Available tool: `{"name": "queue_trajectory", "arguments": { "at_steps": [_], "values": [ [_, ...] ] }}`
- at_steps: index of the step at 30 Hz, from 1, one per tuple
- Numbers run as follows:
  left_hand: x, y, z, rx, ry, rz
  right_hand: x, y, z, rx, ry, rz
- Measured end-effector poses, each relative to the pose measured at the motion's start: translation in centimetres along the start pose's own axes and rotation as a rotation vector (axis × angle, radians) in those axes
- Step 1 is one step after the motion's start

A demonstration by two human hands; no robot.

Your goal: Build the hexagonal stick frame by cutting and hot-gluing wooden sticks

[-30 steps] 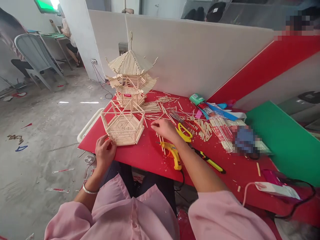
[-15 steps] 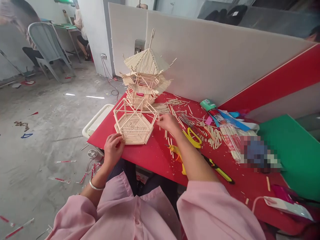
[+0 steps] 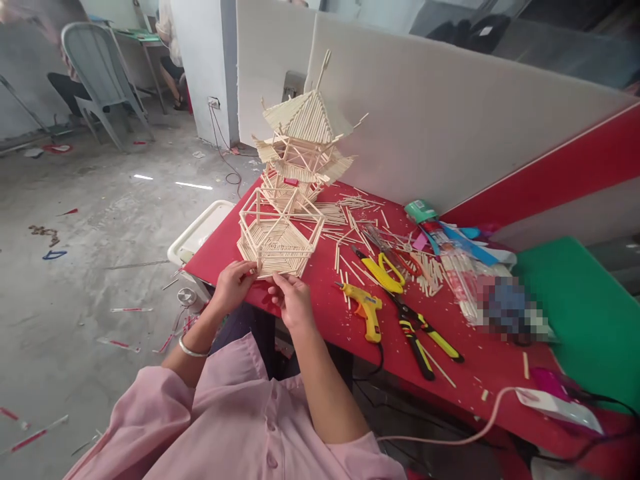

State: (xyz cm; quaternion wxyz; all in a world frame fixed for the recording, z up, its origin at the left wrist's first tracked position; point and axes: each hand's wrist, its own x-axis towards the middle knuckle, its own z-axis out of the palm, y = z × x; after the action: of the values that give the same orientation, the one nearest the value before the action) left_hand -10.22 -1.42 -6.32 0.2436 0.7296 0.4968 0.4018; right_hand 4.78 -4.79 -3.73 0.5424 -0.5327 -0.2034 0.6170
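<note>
A hexagonal wooden-stick frame (image 3: 277, 243) rests near the front edge of the red table, with a floor of sticks in rings and an open framework of posts and rails. My left hand (image 3: 234, 285) pinches its near-left corner. At its near edge, my right hand (image 3: 293, 300) has thumb and fingers closed on the lower rim; the fingertips are partly hidden. Directly behind stands a tiered stick pagoda (image 3: 305, 143) with sloped roofs and a tall spire. Loose wooden sticks (image 3: 350, 217) lie scattered to the right of both.
Right of my hands lie a yellow glue gun (image 3: 369, 310), a yellow-handled cutting tool (image 3: 385, 272) and black-and-yellow shears (image 3: 425, 333). Farther along are bagged sticks (image 3: 463, 280), a green board (image 3: 580, 313) and a white power strip (image 3: 557, 408). A pale partition (image 3: 400, 113) borders the back.
My right hand has moved from the frame's right corner to its near edge, beside my left hand. The frame has turned slightly. The view has shifted, showing the glue gun and shears fully.
</note>
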Motion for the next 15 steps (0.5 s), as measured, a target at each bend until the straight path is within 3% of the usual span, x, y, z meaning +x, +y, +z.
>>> {"name": "queue_trajectory", "arguments": {
  "at_steps": [9,15],
  "values": [
    [0.60,-0.35,-0.12,-0.214,-0.066,-0.221,1.12,0.37,0.37,0.056,0.096,-0.010],
    [0.76,-0.13,0.17,-0.156,-0.039,-0.201,1.22,0.26,0.45,0.068,0.107,-0.012]
  ]
}}
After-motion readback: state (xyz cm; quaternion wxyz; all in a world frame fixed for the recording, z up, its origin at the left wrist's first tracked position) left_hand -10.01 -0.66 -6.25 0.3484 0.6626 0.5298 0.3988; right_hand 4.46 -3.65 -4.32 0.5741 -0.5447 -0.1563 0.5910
